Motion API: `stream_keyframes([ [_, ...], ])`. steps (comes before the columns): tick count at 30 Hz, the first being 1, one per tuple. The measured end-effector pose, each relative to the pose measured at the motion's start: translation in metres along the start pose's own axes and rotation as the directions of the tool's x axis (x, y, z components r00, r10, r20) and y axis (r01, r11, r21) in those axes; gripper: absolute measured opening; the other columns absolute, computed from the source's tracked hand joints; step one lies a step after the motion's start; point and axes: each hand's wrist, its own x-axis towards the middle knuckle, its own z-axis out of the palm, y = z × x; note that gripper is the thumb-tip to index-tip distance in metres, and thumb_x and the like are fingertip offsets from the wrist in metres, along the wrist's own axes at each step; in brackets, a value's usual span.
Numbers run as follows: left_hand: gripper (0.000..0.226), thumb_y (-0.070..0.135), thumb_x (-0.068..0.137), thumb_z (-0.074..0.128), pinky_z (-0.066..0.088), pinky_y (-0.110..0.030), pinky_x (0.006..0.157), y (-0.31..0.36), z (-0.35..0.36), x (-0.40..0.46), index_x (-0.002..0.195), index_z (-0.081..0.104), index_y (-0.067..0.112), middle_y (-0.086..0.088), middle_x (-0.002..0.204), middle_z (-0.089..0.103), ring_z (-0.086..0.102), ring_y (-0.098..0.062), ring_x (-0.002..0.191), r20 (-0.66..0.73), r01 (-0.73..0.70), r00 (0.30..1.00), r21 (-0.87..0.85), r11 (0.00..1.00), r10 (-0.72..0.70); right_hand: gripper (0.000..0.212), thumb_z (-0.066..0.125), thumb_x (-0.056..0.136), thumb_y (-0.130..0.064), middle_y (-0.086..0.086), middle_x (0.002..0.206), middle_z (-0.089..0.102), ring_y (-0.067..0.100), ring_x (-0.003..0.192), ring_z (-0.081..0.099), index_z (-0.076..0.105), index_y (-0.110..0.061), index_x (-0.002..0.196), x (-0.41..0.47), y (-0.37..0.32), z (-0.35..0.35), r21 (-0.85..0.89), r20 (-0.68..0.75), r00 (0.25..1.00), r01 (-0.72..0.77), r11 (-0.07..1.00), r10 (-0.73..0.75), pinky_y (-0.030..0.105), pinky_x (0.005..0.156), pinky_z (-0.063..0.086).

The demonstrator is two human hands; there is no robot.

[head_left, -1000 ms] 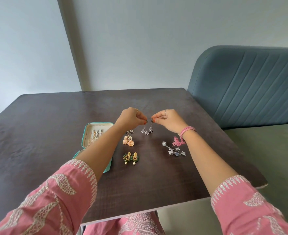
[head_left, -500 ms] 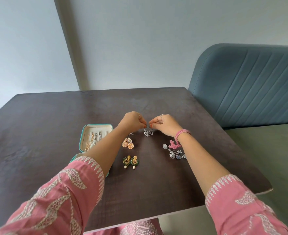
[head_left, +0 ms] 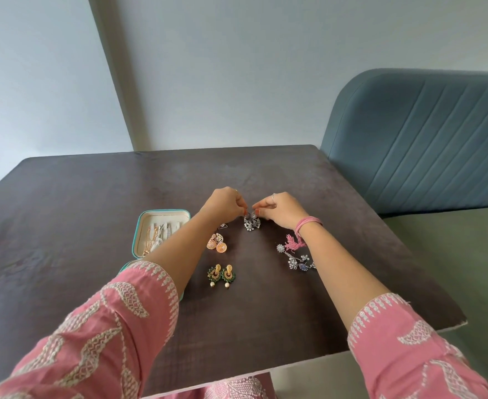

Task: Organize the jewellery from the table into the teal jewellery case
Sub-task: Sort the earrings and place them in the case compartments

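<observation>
Silver jhumka earrings point(head_left: 250, 223), light and snag-prone, pinched at their hooks by my left hand point(head_left: 225, 205) and right hand point(head_left: 280, 210), worktop's twelve o'clock.

Case point(head_left: 139, 231) left on table point(head_left: 64, 226) — earring pairs point(head_left: 218, 245) right of it, chains point(head_left: 156, 239) inside.

L hand point(head_left: 225, 207) & R hand point(head_left: 281, 210) low at table centre, fingertips nearly touching, each pinched shut, forearms angled inward

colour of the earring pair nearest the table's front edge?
Gold with green fringe and a white pearl drop each, green-gold earrings, clearest in the head view.
</observation>
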Motion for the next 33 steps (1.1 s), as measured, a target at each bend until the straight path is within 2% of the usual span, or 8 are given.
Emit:
stream_keyframes([
  [3,0.019,0.011,0.084,0.064,0.047,-0.027,0.086,0.002,-0.003,-0.001,0.101,0.073,0.009,-0.006,0.102,0.072,0.064,-0.021,0.101,-0.064,0.005,0.998,-0.034,0.999,-0.008,0.015,0.068,0.086,-0.019,-0.007,0.071,0.066,0.004,0.068,0.060,0.073,-0.018,0.100,-0.005,0.002,-0.008,0.051,-0.003,1.000,-0.023,0.998,0.024,0.012,0.068,0.043],
  [8,0.021,0.009,0.084,0.061,0.041,-0.016,0.077,0.019,-0.005,-0.015,0.101,0.072,0.012,-0.005,0.102,0.072,0.064,-0.017,0.098,-0.107,-0.048,0.994,-0.121,0.991,0.035,0.017,0.068,0.085,-0.012,0.002,0.076,0.069,0.010,0.068,0.061,0.072,-0.013,0.102,-0.026,0.009,-0.030,0.152,-0.035,0.999,-0.016,0.988,0.021,0.020,0.076,0.047],
  [11,0.021,0.011,0.085,0.060,0.038,-0.012,0.071,0.035,0.001,-0.029,0.102,0.072,0.013,-0.003,0.101,0.072,0.063,-0.014,0.092,-0.073,-0.083,0.995,-0.142,0.986,0.073,0.016,0.068,0.086,-0.012,-0.001,0.076,0.069,0.007,0.068,0.062,0.071,-0.015,0.102,-0.046,0.011,-0.044,0.211,-0.049,0.999,0.000,0.978,0.011,0.015,0.073,0.046],
  [15,0.021,0.015,0.086,0.061,0.043,-0.018,0.071,0.052,0.016,-0.045,0.104,0.070,0.016,-0.003,0.097,0.071,0.060,-0.012,0.079,0.008,-0.096,0.995,-0.166,0.981,0.098,0.015,0.067,0.086,-0.013,-0.006,0.077,0.069,-0.001,0.067,0.061,0.072,-0.019,0.100,-0.074,0.017,-0.057,0.254,-0.121,0.993,0.015,0.967,0.017,0.003,0.059,0.040],
  [20,0.036,0.011,0.088,0.057,0.039,-0.023,0.095,0.056,0.038,-0.056,0.123,0.060,0.011,-0.004,0.125,0.062,0.053,-0.020,0.120,0.052,-0.078,0.995,-0.048,0.996,0.080,0.015,0.066,0.086,-0.008,-0.001,0.087,0.072,0.003,0.069,0.063,0.072,-0.018,0.096,-0.110,0.033,-0.055,0.322,-0.201,0.979,0.038,0.946,0.029,0.011,0.070,0.046],
  [24,0.039,0.008,0.089,0.054,0.040,-0.025,0.099,0.054,0.048,-0.061,0.128,0.057,0.011,-0.006,0.129,0.060,0.051,-0.022,0.123,0.109,-0.039,0.993,-0.028,0.999,0.042,0.010,0.072,0.083,-0.021,-0.008,0.085,0.073,0.001,0.075,0.066,0.075,-0.026,0.091,-0.133,0.052,-0.037,0.216,-0.221,0.975,0.011,0.976,0.038,0.015,0.076,0.049],
  [28,0.030,0.011,0.089,0.060,0.039,-0.020,0.092,0.057,0.049,-0.064,0.119,0.064,0.007,-0.008,0.120,0.065,0.057,-0.021,0.115,0.102,-0.055,0.993,-0.050,0.997,0.060,0.011,0.071,0.083,-0.026,-0.007,0.084,0.070,-0.004,0.061,0.052,0.075,-0.026,0.093,-0.142,0.056,-0.021,0.068,-0.248,0.968,-0.004,0.998,0.021,0.006,0.060,0.038],
  [33,0.024,0.012,0.087,0.064,0.043,-0.021,0.088,0.056,0.049,-0.065,0.110,0.069,0.009,-0.008,0.111,0.070,0.061,-0.020,0.107,0.096,-0.041,0.994,-0.059,0.997,0.046,0.010,0.067,0.086,-0.024,-0.009,0.084,0.062,-0.003,0.062,0.050,0.075,-0.026,0.092,-0.144,0.053,-0.014,0.009,-0.277,0.961,0.008,1.000,-0.005,0.006,0.058,0.035],
])
